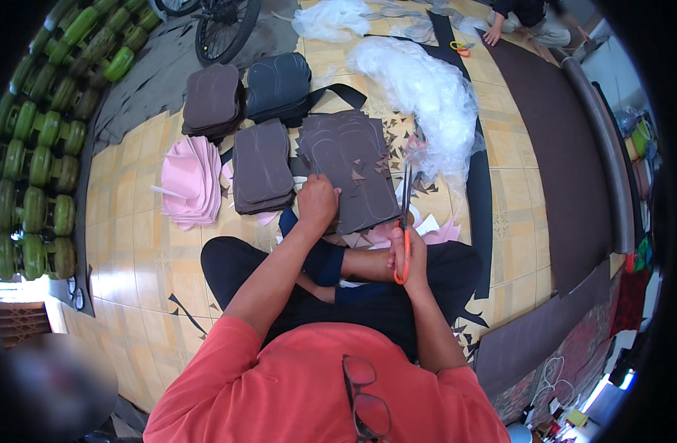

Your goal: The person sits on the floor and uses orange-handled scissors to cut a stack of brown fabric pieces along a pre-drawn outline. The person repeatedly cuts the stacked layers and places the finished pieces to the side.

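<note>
Yellowish floor tiles (143,244) spread under a person seated cross-legged, with dark offcuts scattered about them. Nearest, a pair of glasses (368,399) hangs at the collar of the red shirt. The right hand (408,255) is closed through the orange handles of long scissors (405,221), whose blades point up and away over the edge of a dark brown sheet (353,173) marked with pale sole outlines. The left hand (316,203) presses its curled fingers down on the near edge of that sheet, which lies on the floor just in front of the knees. Beside it to the left sits a stack of brown cut soles (261,166), then a pink stack (187,181). Farther off lie two more dark stacks (213,100), a heap of clear plastic wrap (427,92), a bicycle wheel (224,29), and rows of green gas cylinders (36,155) along the left. At the far top another person's hand (492,33) rests by a second pair of scissors (462,48).
</note>
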Demonstrator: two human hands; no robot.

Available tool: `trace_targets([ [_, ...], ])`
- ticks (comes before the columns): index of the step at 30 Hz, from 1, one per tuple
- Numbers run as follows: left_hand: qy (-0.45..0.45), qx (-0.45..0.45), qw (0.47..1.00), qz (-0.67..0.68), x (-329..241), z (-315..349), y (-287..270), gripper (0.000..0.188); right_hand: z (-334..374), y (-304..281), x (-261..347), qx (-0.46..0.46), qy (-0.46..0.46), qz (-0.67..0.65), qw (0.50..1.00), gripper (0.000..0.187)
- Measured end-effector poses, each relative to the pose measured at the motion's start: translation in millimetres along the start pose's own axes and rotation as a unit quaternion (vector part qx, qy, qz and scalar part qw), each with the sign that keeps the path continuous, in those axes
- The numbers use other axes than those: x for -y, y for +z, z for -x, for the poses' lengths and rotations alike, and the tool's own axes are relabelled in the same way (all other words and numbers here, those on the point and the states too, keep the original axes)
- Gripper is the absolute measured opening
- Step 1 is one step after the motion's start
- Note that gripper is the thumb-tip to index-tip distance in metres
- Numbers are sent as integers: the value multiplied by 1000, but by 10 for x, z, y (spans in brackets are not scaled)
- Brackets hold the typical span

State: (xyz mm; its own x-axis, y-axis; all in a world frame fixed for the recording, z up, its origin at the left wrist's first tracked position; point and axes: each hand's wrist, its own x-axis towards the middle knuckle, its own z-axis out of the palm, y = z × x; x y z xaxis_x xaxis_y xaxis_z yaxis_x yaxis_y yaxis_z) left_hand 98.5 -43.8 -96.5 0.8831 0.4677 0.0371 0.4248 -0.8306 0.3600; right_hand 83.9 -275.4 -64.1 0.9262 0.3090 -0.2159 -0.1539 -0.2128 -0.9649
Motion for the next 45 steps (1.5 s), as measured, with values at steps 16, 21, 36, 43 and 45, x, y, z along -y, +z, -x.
trace_targets([
  [16,-33,-88,796,598,-195,-79,-898,25,-13,-31,-18,-11,13,5,1000,34],
  [21,-51,-45,649,757,-158,83,-1119,32,-89,105,123,-15,-24,-9,1000,34],
  [36,-51,-7,620,783,24,359,-1241,40,-245,195,526,23,-186,122,975,42],
  [43,-53,-8,608,792,-10,374,-1247,30,-219,178,577,24,-209,126,969,37],
  [45,-56,-12,609,791,-4,372,-1272,30,-218,183,558,26,-225,119,967,36],
])
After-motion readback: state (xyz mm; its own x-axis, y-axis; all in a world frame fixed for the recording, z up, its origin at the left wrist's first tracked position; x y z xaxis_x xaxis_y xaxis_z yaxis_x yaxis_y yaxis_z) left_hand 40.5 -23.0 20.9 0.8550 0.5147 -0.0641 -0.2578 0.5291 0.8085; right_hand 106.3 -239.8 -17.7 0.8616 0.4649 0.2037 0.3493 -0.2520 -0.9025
